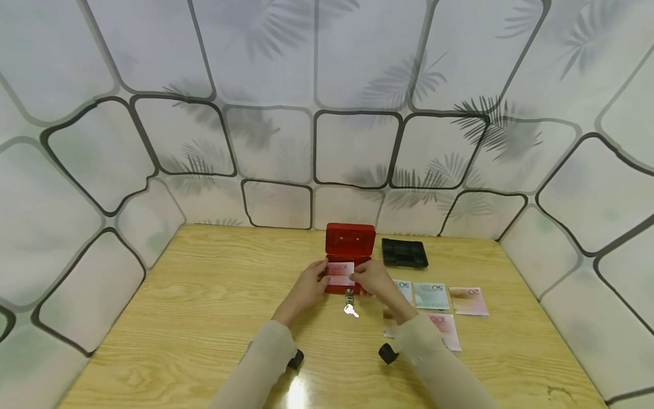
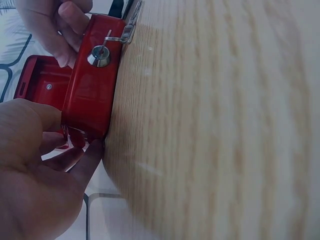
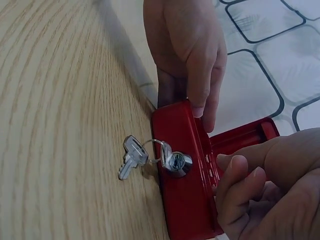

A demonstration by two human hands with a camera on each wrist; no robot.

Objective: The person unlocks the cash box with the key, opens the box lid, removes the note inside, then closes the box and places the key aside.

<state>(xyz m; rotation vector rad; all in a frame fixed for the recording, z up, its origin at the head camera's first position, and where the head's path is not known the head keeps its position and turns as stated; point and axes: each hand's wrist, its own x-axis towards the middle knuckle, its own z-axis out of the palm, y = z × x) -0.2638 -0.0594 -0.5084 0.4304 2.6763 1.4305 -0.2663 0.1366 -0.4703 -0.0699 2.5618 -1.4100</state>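
A small red cash box [image 1: 335, 289] stands with its lid [image 1: 349, 238] raised. Pink 100 banknotes [image 1: 339, 272] lie in it. My left hand [image 1: 309, 284] grips the box's left end, thumb at the rim and fingers along the side, as the left wrist view shows [image 2: 45, 165]. Over the box's right part is my right hand [image 1: 375, 278], its fingertips at the right edge of the banknotes. In the right wrist view its fingers [image 3: 240, 175] are bent; I cannot tell whether they pinch a note. A key [image 3: 132, 157] hangs by a ring from the front lock [image 3: 178, 162].
A black tray [image 1: 405, 253] with compartments lies behind and right of the box. Right of the box are green 50 notes [image 1: 431, 296], a 20 note [image 1: 469, 301] and a pink 100 note [image 1: 447, 329], partly under the right forearm. A patterned curtain [image 1: 278, 204] borders the wooden table [image 1: 230, 272].
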